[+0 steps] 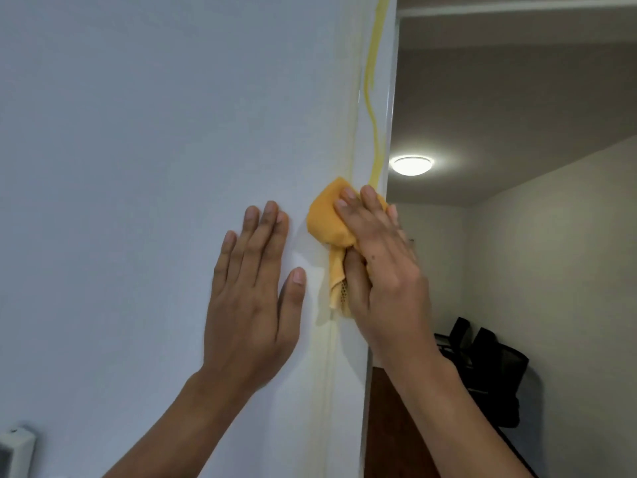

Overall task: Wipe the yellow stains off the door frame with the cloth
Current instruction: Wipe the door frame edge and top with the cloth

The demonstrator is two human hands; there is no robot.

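A white door frame [379, 108] runs up the middle of the view. A wavy yellow stain [371, 81] trails down it from the top to just above the cloth. My right hand [382, 267] presses a bunched orange cloth [329, 222] flat against the frame, fingers spread over it, with a tail of cloth hanging below the palm. My left hand [253, 291] lies flat and open on the white wall [155, 150] just left of the cloth, holding nothing. A faint yellowish smear [332, 343] shows on the frame's edge below the cloth.
Through the doorway on the right a ceiling lamp [411, 164] is lit. A black office chair [482, 367] stands low in that room, behind a dark brown door [389, 426]. A white wall device [15, 450] sits at the bottom left corner.
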